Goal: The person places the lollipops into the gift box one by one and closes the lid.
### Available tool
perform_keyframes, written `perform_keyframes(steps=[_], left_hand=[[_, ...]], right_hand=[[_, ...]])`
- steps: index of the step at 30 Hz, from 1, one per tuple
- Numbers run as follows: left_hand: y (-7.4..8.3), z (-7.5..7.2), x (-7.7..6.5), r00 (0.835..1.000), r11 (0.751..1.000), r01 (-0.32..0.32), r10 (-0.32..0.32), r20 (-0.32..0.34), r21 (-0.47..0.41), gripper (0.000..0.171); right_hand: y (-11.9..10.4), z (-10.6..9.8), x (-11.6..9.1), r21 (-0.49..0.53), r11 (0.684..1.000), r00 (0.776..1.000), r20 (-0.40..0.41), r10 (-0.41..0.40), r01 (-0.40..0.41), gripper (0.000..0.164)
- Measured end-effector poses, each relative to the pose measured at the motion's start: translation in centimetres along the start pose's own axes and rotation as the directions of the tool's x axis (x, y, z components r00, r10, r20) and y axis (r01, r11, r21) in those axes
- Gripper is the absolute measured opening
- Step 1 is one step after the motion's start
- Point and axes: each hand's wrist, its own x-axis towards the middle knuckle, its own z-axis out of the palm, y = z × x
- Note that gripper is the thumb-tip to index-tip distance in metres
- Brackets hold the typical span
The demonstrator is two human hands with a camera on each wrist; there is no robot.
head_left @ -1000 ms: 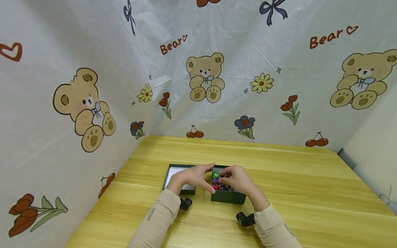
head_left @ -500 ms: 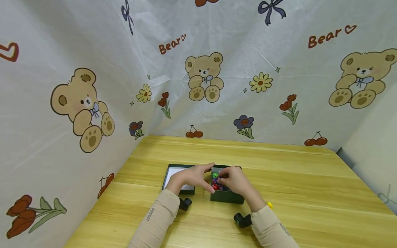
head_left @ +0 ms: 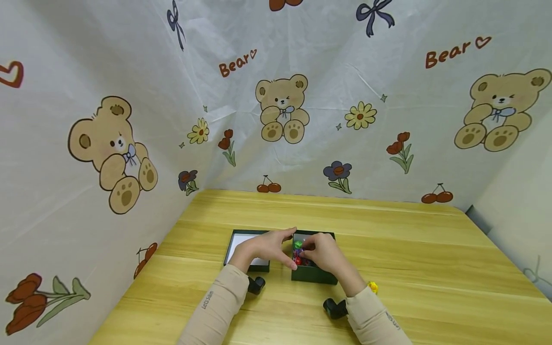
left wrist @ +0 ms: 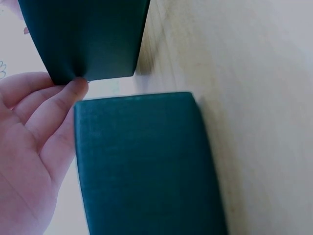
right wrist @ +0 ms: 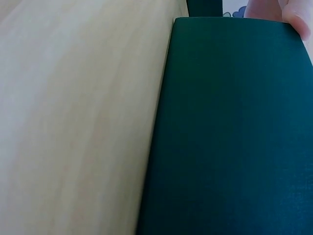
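Note:
A dark green box (head_left: 314, 274) stands on the table, holding several shiny wrapped candies, with a green candy (head_left: 298, 245) and a red candy (head_left: 297, 261) in sight. My left hand (head_left: 268, 250) holds the box's left end, its thumb at the near corner and a finger at the far one. In the left wrist view its fingertip touches the box's lower edge. My right hand (head_left: 324, 251) reaches over the box, thumb and forefinger pinching a dark purple candy among the others. The hand hides the right part of the contents; the right wrist view shows mainly the box's green side.
Left of the box lies a shallow green lid (head_left: 257, 269) with a white inside, partly under my left hand. Near my right sleeve is a small yellow object (head_left: 373, 286). A printed bear sheet (head_left: 284, 167) hangs behind and left of the wooden table (head_left: 388, 230).
My right hand has shifted slightly left and nearer within the box. The yellow object shows more from behind my right sleeve. My left hand stays at the box's left end.

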Motion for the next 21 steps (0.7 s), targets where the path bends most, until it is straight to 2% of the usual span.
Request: perform_keyframes(steps=[5, 9, 15, 21], left_hand=[[0.0, -0.1, 0.0, 1.000, 1.000, -0.003, 0.003, 0.003, -0.002, 0.112], [0.1, -0.2, -0.1, 1.000, 1.000, -0.002, 0.002, 0.001, -0.005, 0.111], [0.3, -0.2, -0.2, 1.000, 1.000, 0.005, -0.005, -0.003, -0.003, 0.111], [0.5, -0.1, -0.3, 1.000, 1.000, 0.008, -0.008, -0.001, -0.010, 0.111]], right_hand=[[-0.1, -0.2, 0.0, 0.003, 1.000, 1.000, -0.002, 0.011, -0.011, 0.005], [-0.1, -0.6, 0.0, 0.016, 1.000, 1.000, 0.001, -0.014, 0.014, 0.004], [0.0, -1.5, -0.2, 0.054, 0.997, 0.998, 0.016, -0.055, 0.054, 0.006], [0.1, -2.8, -0.8, 0.104, 0.993, 0.999, 0.010, -0.049, 0.048, 0.009]])
